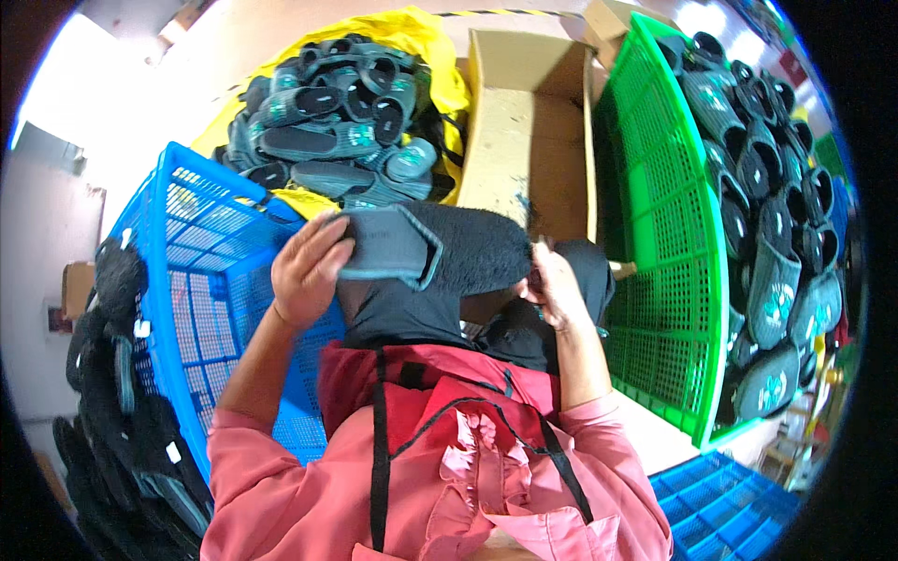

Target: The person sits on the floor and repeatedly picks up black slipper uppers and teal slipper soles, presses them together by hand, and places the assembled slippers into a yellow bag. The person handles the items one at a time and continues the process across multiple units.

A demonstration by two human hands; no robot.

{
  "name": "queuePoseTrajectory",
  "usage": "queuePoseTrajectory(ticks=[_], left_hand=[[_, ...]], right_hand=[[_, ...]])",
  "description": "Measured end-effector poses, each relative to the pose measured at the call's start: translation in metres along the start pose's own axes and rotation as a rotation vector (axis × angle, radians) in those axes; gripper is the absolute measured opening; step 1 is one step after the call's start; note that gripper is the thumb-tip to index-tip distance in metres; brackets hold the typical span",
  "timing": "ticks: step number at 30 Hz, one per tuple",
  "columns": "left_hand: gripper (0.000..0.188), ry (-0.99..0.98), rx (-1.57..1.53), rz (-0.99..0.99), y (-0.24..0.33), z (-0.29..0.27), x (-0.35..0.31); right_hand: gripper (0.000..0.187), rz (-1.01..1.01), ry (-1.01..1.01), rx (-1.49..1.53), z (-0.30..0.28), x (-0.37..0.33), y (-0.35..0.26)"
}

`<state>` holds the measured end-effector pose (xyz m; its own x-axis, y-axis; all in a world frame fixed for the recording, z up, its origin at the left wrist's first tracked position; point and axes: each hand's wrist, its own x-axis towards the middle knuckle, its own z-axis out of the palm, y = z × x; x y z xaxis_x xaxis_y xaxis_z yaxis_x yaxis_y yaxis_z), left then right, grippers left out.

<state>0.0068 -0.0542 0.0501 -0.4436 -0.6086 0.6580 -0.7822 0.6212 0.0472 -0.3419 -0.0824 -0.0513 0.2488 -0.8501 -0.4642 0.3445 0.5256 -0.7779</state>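
A slipper (472, 245) with a grey-teal upper and a fuzzy black insole lies level across my lap, held in both hands. Its toe points left, where my left hand (311, 266) is closed around the upper. At the heel end, the fingers of my right hand (557, 288) pinch the black edge; what lies behind those fingertips is hidden. Beneath the slipper are my black trousers (398, 313) and a red apron (421, 366).
Grey slippers (323, 140) heap on a yellow sheet (435, 56) ahead. Beside them is an open cardboard box (486, 150). A blue crate (173, 280) stands left, near hanging black slippers (117, 280). The green crate (669, 271) at right has many slippers (776, 290) beyond its wall.
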Motion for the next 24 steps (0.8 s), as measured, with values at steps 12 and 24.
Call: queuePoseTrajectory(ticks=[12, 24], left_hand=[[0.032, -0.209, -0.238, -0.417, -0.008, 0.018, -0.040], [0.018, -0.668, -0.867, -0.525, 0.030, 0.098, 0.024]], right_hand=[[0.050, -0.048, -0.174, -0.108, 0.037, -0.016, 0.047], [0.048, -0.069, -0.129, -0.196, 0.036, -0.033, 0.055]])
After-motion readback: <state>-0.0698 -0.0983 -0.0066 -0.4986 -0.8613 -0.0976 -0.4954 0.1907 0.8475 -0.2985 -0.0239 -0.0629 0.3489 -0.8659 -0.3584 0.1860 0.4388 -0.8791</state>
